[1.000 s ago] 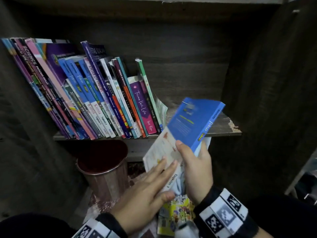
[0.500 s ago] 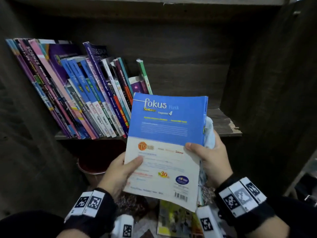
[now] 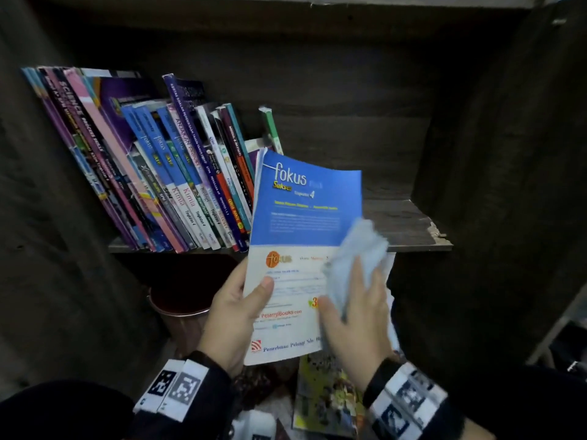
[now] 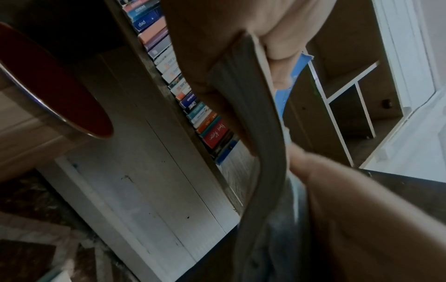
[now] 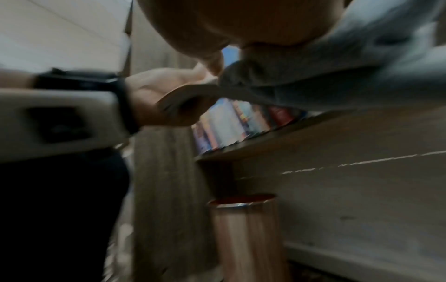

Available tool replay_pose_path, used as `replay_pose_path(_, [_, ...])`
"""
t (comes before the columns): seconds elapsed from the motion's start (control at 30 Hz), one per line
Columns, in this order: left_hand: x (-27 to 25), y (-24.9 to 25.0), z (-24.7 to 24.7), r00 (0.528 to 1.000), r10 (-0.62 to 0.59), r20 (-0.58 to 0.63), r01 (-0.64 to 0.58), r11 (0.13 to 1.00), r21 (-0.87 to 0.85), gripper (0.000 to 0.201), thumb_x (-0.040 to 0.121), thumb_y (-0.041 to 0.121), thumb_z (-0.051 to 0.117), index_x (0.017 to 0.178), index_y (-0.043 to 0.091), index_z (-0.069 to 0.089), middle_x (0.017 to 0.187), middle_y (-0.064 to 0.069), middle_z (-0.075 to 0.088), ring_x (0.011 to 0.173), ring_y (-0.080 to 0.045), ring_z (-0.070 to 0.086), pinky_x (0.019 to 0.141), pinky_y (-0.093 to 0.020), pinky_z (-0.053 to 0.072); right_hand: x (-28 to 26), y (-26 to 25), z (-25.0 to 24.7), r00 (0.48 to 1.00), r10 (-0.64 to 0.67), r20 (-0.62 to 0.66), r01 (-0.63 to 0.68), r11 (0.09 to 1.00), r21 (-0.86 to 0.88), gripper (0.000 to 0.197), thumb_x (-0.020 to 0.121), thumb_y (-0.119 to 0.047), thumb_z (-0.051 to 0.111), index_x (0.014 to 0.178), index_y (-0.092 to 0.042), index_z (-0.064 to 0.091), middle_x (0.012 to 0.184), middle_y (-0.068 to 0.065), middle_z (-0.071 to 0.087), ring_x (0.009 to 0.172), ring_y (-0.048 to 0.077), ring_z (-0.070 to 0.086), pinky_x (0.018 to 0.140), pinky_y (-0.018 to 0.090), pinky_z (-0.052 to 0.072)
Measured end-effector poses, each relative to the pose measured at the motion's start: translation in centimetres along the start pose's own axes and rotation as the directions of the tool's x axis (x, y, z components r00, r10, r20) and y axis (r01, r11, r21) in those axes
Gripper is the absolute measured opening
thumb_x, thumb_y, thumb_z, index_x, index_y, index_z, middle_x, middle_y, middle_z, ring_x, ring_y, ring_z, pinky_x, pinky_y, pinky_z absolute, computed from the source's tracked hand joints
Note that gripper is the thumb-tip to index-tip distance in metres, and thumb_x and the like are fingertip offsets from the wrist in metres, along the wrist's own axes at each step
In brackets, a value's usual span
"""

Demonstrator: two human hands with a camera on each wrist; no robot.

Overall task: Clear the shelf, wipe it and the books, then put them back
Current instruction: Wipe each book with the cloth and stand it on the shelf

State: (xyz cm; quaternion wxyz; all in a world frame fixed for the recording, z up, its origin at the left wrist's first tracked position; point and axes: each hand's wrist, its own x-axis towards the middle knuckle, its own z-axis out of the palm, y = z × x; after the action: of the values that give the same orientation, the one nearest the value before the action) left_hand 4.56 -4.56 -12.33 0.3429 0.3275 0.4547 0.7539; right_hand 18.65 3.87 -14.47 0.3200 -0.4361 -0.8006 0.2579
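I hold a blue and white "Fokus" book (image 3: 305,211) upright in front of the wooden shelf (image 3: 409,239). My left hand (image 3: 241,309) grips its lower left edge, thumb on the cover. My right hand (image 3: 355,315) presses a pale blue cloth (image 3: 359,249) against the cover's right side. In the left wrist view the book's page edge (image 4: 253,122) runs between my fingers. The right wrist view is blurred; the cloth (image 5: 337,72) fills its upper right. A row of leaning books (image 3: 152,173) stands on the shelf's left half.
A copper-coloured bin (image 3: 181,312) with a red inside stands under the shelf, left of my hands. A colourful book (image 3: 327,395) lies on the floor below the held one. The shelf's right half is bare, with a chipped front corner (image 3: 440,235).
The book was turned cover-up and raised. My left hand took its left edge, and my right hand came off the right edge onto the cover with the cloth.
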Motion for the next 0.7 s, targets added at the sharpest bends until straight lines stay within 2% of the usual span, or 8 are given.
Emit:
replay_pose_path(0.07, [-0.2, 0.4, 0.1, 0.999, 0.041, -0.016, -0.042, 0.999, -0.012, 0.042, 0.084, 0.016, 0.053, 0.126, 0.010, 0.057, 0.113, -0.013, 0.070, 0.100, -0.029, 0.067, 0.081, -0.039, 0.058, -2.9, -0.5, 2.2, 0.950, -0.280, 0.137, 0.294, 0.952, -0.090, 0.072, 0.088, -0.069, 0.016, 0.142, -0.046, -0.026, 0.153, -0.003, -0.034, 0.142, 0.015, -0.028, 0.117, 0.037, -0.005])
replay_pose_path(0.2, [-0.4, 0.7, -0.8, 0.996, 0.076, 0.041, -0.079, 0.993, 0.087, 0.051, 0.084, 0.045, 0.060, 0.122, 0.012, 0.062, 0.114, -0.011, 0.070, 0.099, -0.020, 0.069, 0.075, -0.025, 0.056, -1.1, -0.1, 2.3, 0.763, -0.618, 0.189, 0.642, 0.757, -0.117, 0.050, 0.100, -0.057, 0.017, 0.148, -0.049, 0.004, 0.160, 0.004, -0.003, 0.148, 0.017, -0.009, 0.117, 0.030, -0.003])
replay_pose_path(0.27, [-0.7, 0.7, -1.2, 0.992, 0.063, 0.111, -0.076, 0.990, 0.116, 0.068, 0.066, 0.062, 0.074, 0.119, 0.019, 0.066, 0.112, -0.011, 0.071, 0.096, -0.021, 0.069, 0.075, -0.028, 0.056, 2.1, 0.1, 0.2, 0.811, -0.581, 0.070, 0.585, 0.803, -0.114, 0.052, 0.096, -0.064, 0.016, 0.146, -0.053, 0.008, 0.159, 0.003, 0.002, 0.147, 0.015, -0.003, 0.118, 0.031, 0.001])
replay_pose_path(0.33, [-1.2, 0.6, -1.2, 0.984, 0.026, 0.178, -0.049, 0.991, 0.127, 0.073, 0.060, 0.064, 0.077, 0.119, 0.023, 0.066, 0.112, -0.014, 0.070, 0.099, -0.030, 0.068, 0.077, -0.036, 0.057, 4.7, 0.6, -2.1, 0.922, -0.369, -0.118, 0.365, 0.929, -0.057, 0.054, 0.090, -0.067, 0.020, 0.142, -0.055, 0.010, 0.160, 0.007, 0.009, 0.147, 0.017, 0.003, 0.118, 0.035, 0.008])
replay_pose_path(0.4, [-1.5, 0.3, -1.0, 0.974, -0.017, 0.227, -0.014, 0.991, 0.137, 0.078, 0.063, 0.062, 0.077, 0.126, 0.019, 0.062, 0.115, -0.017, 0.068, 0.103, -0.037, 0.066, 0.082, -0.041, 0.056, 5.9, 0.9, -3.5, 0.948, -0.157, -0.275, 0.172, 0.984, 0.032, 0.056, 0.090, -0.062, 0.022, 0.143, -0.051, 0.009, 0.160, 0.008, 0.010, 0.148, 0.019, 0.005, 0.119, 0.042, 0.012])
replay_pose_path(0.47, [-1.8, -0.1, -0.8, 0.968, -0.043, 0.249, 0.011, 0.992, 0.128, 0.078, 0.063, 0.061, 0.078, 0.127, 0.018, 0.061, 0.115, -0.018, 0.068, 0.104, -0.038, 0.066, 0.084, -0.044, 0.056, 5.3, 0.5, -3.5, 0.959, -0.080, -0.273, 0.103, 0.992, 0.069, 0.057, 0.092, -0.058, 0.021, 0.144, -0.052, 0.002, 0.161, 0.005, 0.002, 0.148, 0.015, -0.003, 0.120, 0.046, 0.013])
replay_pose_path(0.53, [-1.9, -0.4, -0.5, 0.974, -0.033, 0.225, 0.002, 0.991, 0.136, 0.071, 0.067, 0.058, 0.077, 0.126, 0.020, 0.062, 0.115, -0.016, 0.069, 0.104, -0.036, 0.066, 0.087, -0.046, 0.055, 3.0, -0.6, -2.0, 0.969, -0.204, -0.137, 0.207, 0.978, 0.007, 0.051, 0.092, -0.060, 0.015, 0.135, -0.064, -0.012, 0.159, 0.000, -0.014, 0.142, 0.004, -0.021, 0.121, 0.038, 0.000])
replay_pose_path(0.7, [-1.7, 0.0, -0.2, 0.987, 0.098, 0.123, -0.125, 0.966, 0.228, 0.034, 0.084, 0.047, 0.059, 0.109, 0.028, 0.070, 0.112, 0.000, 0.072, 0.106, -0.015, 0.066, 0.088, -0.030, 0.051, -0.2, -0.4, 2.8, 0.712, -0.702, 0.008, 0.700, 0.709, -0.086, 0.054, 0.101, -0.051, 0.025, 0.151, -0.041, 0.006, 0.159, 0.006, 0.002, 0.148, 0.022, -0.001, 0.119, 0.035, 0.003])
